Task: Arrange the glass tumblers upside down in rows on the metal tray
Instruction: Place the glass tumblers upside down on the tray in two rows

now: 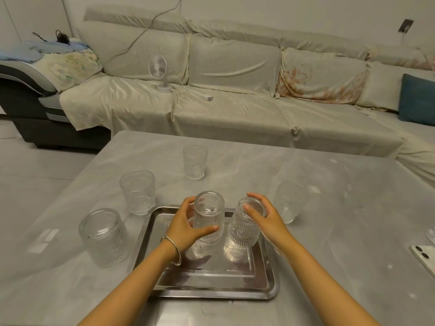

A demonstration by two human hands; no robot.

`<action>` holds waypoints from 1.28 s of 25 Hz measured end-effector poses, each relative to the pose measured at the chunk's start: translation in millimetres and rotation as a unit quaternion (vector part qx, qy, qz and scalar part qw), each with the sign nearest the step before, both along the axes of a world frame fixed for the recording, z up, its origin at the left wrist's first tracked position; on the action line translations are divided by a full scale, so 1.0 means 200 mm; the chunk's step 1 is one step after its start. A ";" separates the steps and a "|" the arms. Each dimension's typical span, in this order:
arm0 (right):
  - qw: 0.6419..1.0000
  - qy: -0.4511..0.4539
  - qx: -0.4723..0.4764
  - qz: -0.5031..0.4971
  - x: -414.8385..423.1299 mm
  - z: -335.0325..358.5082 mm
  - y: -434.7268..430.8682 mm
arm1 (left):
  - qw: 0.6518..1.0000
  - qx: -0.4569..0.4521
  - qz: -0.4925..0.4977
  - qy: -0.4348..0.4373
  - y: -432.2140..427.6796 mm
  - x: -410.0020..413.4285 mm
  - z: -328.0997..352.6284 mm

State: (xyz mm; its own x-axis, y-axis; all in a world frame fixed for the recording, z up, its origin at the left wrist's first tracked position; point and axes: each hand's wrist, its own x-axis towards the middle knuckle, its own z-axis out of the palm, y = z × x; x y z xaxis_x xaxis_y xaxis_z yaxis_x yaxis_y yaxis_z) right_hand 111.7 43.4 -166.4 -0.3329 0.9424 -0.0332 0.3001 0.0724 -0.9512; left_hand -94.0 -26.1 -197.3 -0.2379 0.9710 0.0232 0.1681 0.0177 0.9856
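Note:
A shiny metal tray (211, 288) lies on the table in front of me. Two ribbed glass tumblers stand upside down on its far half. My left hand (186, 224) grips the left tumbler (209, 215). My right hand (266, 217) holds the right tumbler (246, 225), which tilts slightly to the right. Several other tumblers stand off the tray, rims up: one at the near left (103, 237), one beyond the tray's far left corner (138, 191), one far back in the middle (195, 164), and one to the right (290, 201) behind my right hand.
A phone (423, 256) lies at the table's right edge. Behind the table runs a long sofa (235, 109) under a pale cover, with a small white fan (159, 71) on its seat. The tray's near half (211, 274) holds nothing.

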 end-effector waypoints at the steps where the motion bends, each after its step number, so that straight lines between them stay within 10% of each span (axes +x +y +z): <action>1: 1.000 0.000 0.001 -0.001 0.00 0.00 0.00 | 1.000 -0.001 0.001 0.001 0.00 0.01 -0.01; 22: 0.999 -0.031 0.016 -0.005 0.01 0.03 0.02 | 0.996 -0.039 -0.041 0.069 0.00 0.05 0.00; 32: 0.970 -0.084 0.211 0.088 -0.24 0.24 -0.09 | 0.936 0.053 0.017 0.348 -0.31 -0.38 0.44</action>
State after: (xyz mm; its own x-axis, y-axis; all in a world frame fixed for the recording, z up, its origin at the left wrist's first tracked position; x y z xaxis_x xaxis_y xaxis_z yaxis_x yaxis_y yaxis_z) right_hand 63.8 25.2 -119.2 -0.5133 0.8132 0.2743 0.3964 0.5081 -0.7646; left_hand -169.6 -87.2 -108.9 -0.1602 0.9467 0.2793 0.7717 -0.0563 0.6334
